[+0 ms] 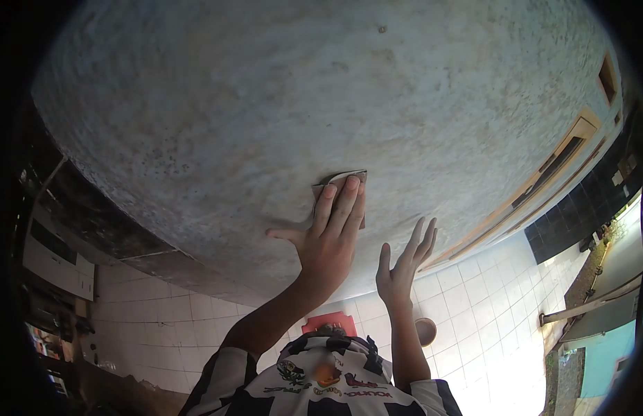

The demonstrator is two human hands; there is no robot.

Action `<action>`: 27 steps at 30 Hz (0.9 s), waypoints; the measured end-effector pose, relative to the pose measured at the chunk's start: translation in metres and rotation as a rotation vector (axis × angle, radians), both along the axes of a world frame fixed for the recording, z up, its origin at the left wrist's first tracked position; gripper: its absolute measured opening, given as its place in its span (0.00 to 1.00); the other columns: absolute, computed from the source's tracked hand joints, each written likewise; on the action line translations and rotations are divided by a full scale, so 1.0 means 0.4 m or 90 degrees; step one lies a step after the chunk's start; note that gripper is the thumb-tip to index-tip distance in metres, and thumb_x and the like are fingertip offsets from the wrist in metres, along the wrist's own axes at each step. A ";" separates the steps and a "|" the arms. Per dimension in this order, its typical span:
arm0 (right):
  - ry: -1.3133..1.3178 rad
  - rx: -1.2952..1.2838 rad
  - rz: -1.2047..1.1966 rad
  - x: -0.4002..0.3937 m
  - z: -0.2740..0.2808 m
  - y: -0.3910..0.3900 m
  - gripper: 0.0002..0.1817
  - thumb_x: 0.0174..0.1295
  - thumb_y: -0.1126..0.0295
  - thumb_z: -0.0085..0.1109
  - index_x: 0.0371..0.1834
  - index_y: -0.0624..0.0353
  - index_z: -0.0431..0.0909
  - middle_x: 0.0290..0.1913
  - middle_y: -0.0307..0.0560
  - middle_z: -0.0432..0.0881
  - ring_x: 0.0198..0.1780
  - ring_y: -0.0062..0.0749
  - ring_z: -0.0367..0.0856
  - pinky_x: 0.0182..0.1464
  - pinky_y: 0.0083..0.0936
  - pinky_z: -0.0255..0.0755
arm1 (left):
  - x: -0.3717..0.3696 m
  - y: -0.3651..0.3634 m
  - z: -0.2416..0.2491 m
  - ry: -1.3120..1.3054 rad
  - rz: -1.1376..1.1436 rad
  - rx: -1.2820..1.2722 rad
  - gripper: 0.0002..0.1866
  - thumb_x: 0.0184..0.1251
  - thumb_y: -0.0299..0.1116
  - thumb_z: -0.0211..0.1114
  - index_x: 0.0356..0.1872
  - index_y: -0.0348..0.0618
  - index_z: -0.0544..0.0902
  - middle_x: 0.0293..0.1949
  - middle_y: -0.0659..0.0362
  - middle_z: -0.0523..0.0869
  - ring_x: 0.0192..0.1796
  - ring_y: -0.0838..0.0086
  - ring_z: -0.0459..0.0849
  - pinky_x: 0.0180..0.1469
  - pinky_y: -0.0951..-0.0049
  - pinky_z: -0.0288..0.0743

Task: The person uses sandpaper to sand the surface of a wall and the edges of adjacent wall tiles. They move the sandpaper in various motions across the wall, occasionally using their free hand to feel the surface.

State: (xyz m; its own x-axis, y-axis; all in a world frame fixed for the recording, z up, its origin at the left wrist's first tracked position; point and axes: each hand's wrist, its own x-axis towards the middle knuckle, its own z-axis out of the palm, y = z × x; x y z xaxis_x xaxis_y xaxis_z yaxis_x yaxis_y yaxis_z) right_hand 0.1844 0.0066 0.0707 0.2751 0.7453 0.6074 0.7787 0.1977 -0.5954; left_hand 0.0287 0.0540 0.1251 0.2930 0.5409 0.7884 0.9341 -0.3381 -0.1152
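A folded piece of sandpaper-like sheet lies flat against the large grey-blue wall surface. Over it, my left hand presses with several fingers held together, while one digit sticks out to the left. The sheet's upper edge curls up above the fingertips, and part of it is hidden under them. To the right and lower down, my right hand is raised near the wall with its fingers apart and nothing in it.
Below the wall is a white tiled floor. A red stool-like object and a round brown bowl-like object are near my body. A wood-framed opening is at the right; a pale cabinet stands at the left.
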 end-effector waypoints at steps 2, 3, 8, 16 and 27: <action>0.000 -0.024 0.000 0.001 0.012 0.004 0.44 0.74 0.62 0.53 0.85 0.65 0.39 0.83 0.76 0.31 0.82 0.79 0.29 0.74 0.79 0.37 | 0.005 0.009 0.002 0.003 -0.015 0.019 0.28 0.73 0.43 0.61 0.74 0.55 0.76 0.80 0.69 0.68 0.85 0.67 0.53 0.57 0.15 0.00; 0.007 -0.046 -0.002 0.001 0.019 0.009 0.45 0.75 0.60 0.52 0.86 0.63 0.37 0.83 0.76 0.30 0.83 0.80 0.28 0.72 0.82 0.38 | -0.005 0.008 -0.037 0.001 -0.018 0.026 0.28 0.73 0.43 0.61 0.74 0.55 0.76 0.80 0.69 0.68 0.85 0.67 0.53 0.57 0.15 0.00; 0.034 -0.141 0.017 0.001 -0.013 0.018 0.47 0.77 0.55 0.50 0.86 0.63 0.32 0.83 0.78 0.24 0.82 0.82 0.23 0.68 0.88 0.37 | 0.007 -0.006 -0.018 0.043 -0.022 -0.005 0.31 0.66 0.26 0.60 0.73 0.51 0.76 0.81 0.63 0.66 0.87 0.62 0.47 0.56 0.11 0.04; 0.009 -0.203 0.029 0.026 -0.015 0.008 0.49 0.76 0.53 0.52 0.85 0.64 0.30 0.82 0.80 0.23 0.82 0.82 0.21 0.67 0.89 0.38 | 0.028 -0.046 -0.083 0.066 0.012 -0.108 0.29 0.72 0.35 0.60 0.74 0.56 0.76 0.80 0.71 0.66 0.84 0.70 0.56 0.59 0.20 -0.03; 0.012 -0.212 0.070 0.047 -0.016 0.001 0.52 0.74 0.54 0.56 0.85 0.63 0.30 0.82 0.80 0.22 0.82 0.81 0.20 0.67 0.89 0.37 | 0.074 -0.054 -0.046 -0.013 -0.013 -0.099 0.36 0.64 0.24 0.61 0.77 0.52 0.72 0.82 0.66 0.64 0.86 0.63 0.49 0.59 0.11 0.06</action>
